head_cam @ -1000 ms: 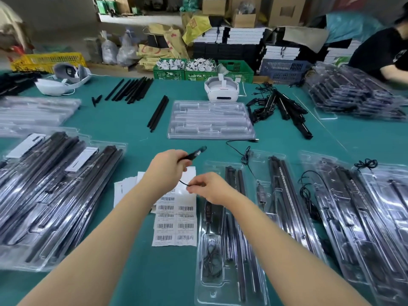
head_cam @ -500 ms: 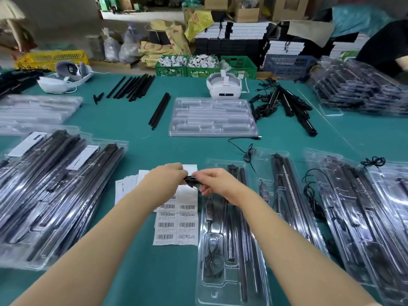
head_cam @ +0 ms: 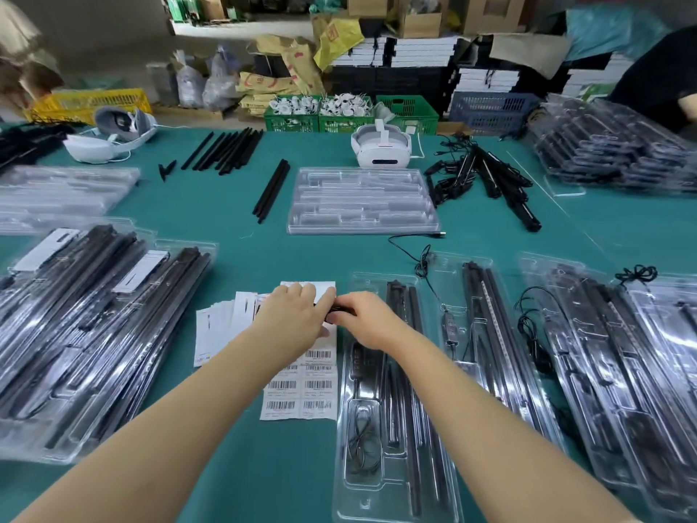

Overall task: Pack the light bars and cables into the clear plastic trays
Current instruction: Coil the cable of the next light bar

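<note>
Together, both hands (head_cam: 332, 315) pinching black cable (head_cam: 336, 308)

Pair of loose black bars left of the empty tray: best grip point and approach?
Take the pair of black bars near mid-length, from above, fingers across the narrow width. They lie flat, side by side, angled on the green table, clear of the empty tray, so both long edges look reachable.
</note>
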### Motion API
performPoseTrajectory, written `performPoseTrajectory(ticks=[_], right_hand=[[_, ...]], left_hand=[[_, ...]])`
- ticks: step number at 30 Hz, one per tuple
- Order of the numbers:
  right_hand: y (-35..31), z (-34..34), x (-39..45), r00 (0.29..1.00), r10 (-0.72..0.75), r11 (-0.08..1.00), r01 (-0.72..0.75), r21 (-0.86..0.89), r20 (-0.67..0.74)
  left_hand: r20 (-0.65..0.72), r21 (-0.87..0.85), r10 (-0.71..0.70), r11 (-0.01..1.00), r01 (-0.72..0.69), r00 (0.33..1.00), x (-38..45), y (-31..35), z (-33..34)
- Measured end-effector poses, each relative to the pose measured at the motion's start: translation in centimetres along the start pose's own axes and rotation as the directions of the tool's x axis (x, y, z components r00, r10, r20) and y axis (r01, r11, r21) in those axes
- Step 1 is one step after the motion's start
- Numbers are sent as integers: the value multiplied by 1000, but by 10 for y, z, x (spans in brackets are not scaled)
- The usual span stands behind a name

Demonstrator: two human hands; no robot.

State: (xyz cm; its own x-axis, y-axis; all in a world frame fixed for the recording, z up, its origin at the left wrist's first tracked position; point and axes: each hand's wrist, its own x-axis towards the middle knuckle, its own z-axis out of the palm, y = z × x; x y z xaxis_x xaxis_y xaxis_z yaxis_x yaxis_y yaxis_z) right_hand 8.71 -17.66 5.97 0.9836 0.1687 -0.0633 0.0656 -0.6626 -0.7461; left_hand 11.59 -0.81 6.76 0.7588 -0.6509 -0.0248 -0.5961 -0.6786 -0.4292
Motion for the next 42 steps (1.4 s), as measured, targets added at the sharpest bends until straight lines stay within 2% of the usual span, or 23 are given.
performPoseTrajectory(ticks=[4, 7, 10, 12, 15, 19, 21, 25, 29, 32, 35, 40, 42], right_hand=[[2, 0, 2, 999, 22, 1000, -22, 18, -24], [7, -4, 0, 996, 50, 971, -31, 236, -73], [14, -4, -4, 982, 149, 899, -85, 429, -118], [18, -4, -6, 975, 190, 916, -135, 379, -113], [19, 0, -8, 985, 137, 971, -111, 213, -110], [18, 4, -4, 956, 191, 959, -133, 251, -224], [19, 6, -3, 948, 223, 936, -143, 323, -228], [21, 10, -1, 929, 294, 866, -159, 474, -224], [22, 10, 2, 914, 337, 804, -154, 575, -226], [22, 9, 2, 918, 344, 764, -150, 628, -199], [21, 7, 1, 915, 352, 777, -170, 606, -195], [21, 6, -4, 907, 349, 845, -196, 497, -236], [21, 3, -7, 923, 298, 908, -194, 371, -245]], left_hand=[[-70, 6, -24, 1000, 25, 997, 9, 3, 3], [-96, -95, -82, 993, 72, 992, 15, 5, 8], [-31, -272, -210, 943, 194, 977, 17, 7, 13], [32, -402, -272, 877, 261, 962, 20, 8, 16], [78, -581, -316, 756, 300, 946, 23, 14, 13], [146, -805, -342, 505, 313, 928, 28, 19, 8], [186, -812, -338, 476, 338, 922, 29, 21, 9], [245, -788, -296, 493, 368, 923, 33, 29, 13], [306, -802, -289, 435, 409, 907, 38, 39, 12], [327, -772, -293, 466, 432, 899, 39, 47, 11], [337, -734, -312, 504, 455, 888, 41, 52, 10], [365, -728, -308, 494, 476, 878, 46, 46, 6], [363, -726, -321, 491, 481, 875, 47, 43, 6]])
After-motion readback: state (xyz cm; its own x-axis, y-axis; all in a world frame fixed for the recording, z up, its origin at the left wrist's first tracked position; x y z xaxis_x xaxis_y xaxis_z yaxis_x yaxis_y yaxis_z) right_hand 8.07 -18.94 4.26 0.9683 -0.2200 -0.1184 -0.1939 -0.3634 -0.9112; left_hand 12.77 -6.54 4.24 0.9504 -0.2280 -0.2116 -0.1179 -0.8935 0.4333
